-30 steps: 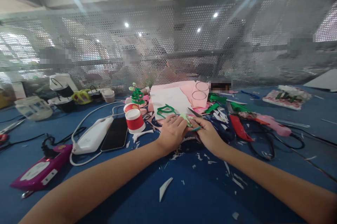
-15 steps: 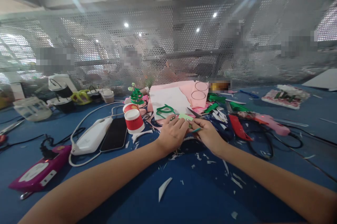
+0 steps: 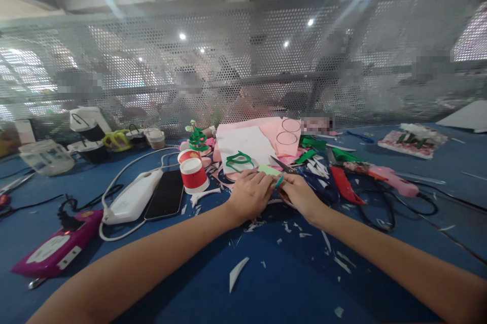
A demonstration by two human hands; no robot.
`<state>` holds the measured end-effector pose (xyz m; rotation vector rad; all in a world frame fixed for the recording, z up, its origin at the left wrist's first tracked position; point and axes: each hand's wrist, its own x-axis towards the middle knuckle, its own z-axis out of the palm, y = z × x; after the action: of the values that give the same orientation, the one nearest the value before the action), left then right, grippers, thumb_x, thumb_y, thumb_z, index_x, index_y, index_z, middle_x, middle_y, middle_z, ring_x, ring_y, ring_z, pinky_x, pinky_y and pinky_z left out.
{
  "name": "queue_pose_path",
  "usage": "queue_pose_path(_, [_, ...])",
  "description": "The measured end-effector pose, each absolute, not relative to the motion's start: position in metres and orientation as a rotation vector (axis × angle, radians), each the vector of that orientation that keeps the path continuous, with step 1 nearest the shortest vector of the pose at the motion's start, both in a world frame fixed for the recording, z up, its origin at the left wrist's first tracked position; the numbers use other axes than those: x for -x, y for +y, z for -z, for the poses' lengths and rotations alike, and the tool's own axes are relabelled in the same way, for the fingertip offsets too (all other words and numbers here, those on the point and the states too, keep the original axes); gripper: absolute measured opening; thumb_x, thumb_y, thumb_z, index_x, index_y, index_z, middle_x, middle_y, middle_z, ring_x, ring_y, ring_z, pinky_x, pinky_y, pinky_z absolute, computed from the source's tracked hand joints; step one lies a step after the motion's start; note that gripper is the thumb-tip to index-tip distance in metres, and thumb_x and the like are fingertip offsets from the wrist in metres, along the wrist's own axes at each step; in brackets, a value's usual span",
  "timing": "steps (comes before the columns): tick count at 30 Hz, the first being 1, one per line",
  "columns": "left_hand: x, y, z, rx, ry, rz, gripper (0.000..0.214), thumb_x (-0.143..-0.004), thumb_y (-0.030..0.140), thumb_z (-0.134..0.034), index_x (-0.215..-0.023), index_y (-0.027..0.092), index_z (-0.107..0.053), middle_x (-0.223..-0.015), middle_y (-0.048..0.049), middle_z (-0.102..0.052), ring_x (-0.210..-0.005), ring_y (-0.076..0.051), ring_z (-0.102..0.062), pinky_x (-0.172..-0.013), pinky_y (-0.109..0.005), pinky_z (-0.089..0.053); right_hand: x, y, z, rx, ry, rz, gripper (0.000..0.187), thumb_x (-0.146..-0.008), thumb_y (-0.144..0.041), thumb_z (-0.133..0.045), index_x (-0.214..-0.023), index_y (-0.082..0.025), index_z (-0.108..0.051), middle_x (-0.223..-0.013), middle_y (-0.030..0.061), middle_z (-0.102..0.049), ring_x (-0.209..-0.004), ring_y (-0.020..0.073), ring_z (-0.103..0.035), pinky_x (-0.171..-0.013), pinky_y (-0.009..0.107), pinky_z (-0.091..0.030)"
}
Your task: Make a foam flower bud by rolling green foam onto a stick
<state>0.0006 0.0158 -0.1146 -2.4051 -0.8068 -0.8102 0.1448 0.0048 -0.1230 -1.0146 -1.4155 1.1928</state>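
Note:
My left hand (image 3: 251,194) is closed over a small light green paper piece (image 3: 269,170), its fingers curled together against the near edge. Opposite it, my right hand (image 3: 300,193) has a narrow teal strip (image 3: 279,181) pinched at its fingertips, close to my left fingers. Just beyond my right fingers lies a pointed dark blade (image 3: 279,163); its other end is hidden. A white paper sheet (image 3: 247,144), with looped green strips (image 3: 240,160) on it, lies on pink paper (image 3: 272,129) behind both hands.
Red-and-white paper cups (image 3: 194,176), a black phone (image 3: 166,195) and a white power bank (image 3: 133,197) lie left. A purple power strip (image 3: 57,245) is farther left. Right are a red piece (image 3: 345,184) and a pink glue gun (image 3: 391,178) with cables. Paper scraps (image 3: 238,273) litter the blue table.
The teal strip has tilted up and moved slightly left with my right fingers. My left fingers have drawn down closer over the light green paper. Other things on the table have stayed put.

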Motion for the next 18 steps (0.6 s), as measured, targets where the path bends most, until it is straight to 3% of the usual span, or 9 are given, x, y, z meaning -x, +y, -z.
queue_pose_path(6, [0.0002,0.0175,0.1143,2.527,-0.909,1.003,0.032,-0.090,0.025,-0.027,-0.067,0.016,-0.048,-0.063,-0.0033,-0.055,-0.063,-0.014,-0.051,-0.063,-0.028,-0.040,-0.1482,-0.0022,0.1186,0.989,-1.688,-0.829,0.037,-0.086,-0.046,-0.037,-0.061,-0.019,-0.042,-0.047,-0.0039,-0.041,-0.043,0.0099,-0.038,-0.044,0.023,-0.029])
queue_pose_path(11, [-0.0047,0.0152,0.1132,2.738,-1.100,1.268,0.037,-0.091,0.030,-0.026,-0.063,0.016,-0.046,-0.056,0.0008,-0.048,-0.052,-0.010,-0.043,-0.052,-0.023,-0.034,-0.1508,-0.0038,0.1171,0.975,-1.834,-0.508,0.034,-0.089,-0.042,-0.033,-0.066,-0.019,-0.043,-0.055,-0.0025,-0.043,-0.053,0.0117,-0.041,-0.052,0.024,-0.032])
queue_pose_path(18, [-0.0039,0.0094,0.1158,2.729,-1.052,1.169,0.034,-0.091,0.031,-0.024,-0.071,0.016,-0.048,-0.067,-0.0012,-0.052,-0.059,-0.012,-0.045,-0.056,-0.024,-0.036,-0.1458,-0.0055,0.1186,0.949,-1.665,-0.808,0.037,-0.084,-0.049,-0.039,-0.063,-0.020,-0.045,-0.046,-0.0042,-0.039,-0.041,0.0101,-0.036,-0.040,0.023,-0.029])
